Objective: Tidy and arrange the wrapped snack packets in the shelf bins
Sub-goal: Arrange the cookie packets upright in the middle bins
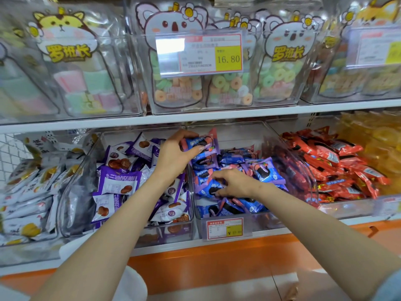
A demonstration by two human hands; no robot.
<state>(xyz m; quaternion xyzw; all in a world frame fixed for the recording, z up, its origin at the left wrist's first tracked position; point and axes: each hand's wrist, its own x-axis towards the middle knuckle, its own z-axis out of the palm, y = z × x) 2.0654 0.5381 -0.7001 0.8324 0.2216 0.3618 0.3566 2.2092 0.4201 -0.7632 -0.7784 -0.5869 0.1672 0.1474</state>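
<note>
Left hand [175,153] is seen raised over the middle clear bin [262,221], its fingers and thumb closed round a blue-and-pink cookie packet [202,143], which is held clear of the heap. Right hand [232,183] is set lower and nearer the bin's front, its fingers and thumb curled round a second cookie packet [211,189] that lies on the heap of blue packets [267,170] filling that bin.

Above both hands a white shelf board [195,117] is crossed by the view, and on it clear bins of koala-printed bags of ring candy [225,88] are stood. Left of the left hand, purple-and-white packets [118,181] are piled loosely in the neighbouring bin [71,192], and beyond them white packets with yellow print [28,192] are stacked. Right of the right hand, red packets [338,166] are heaped. A price label reading 16.80 [200,54] is fixed above the left hand; a smaller price label [224,229] is clipped to the bin front below the right hand.
</note>
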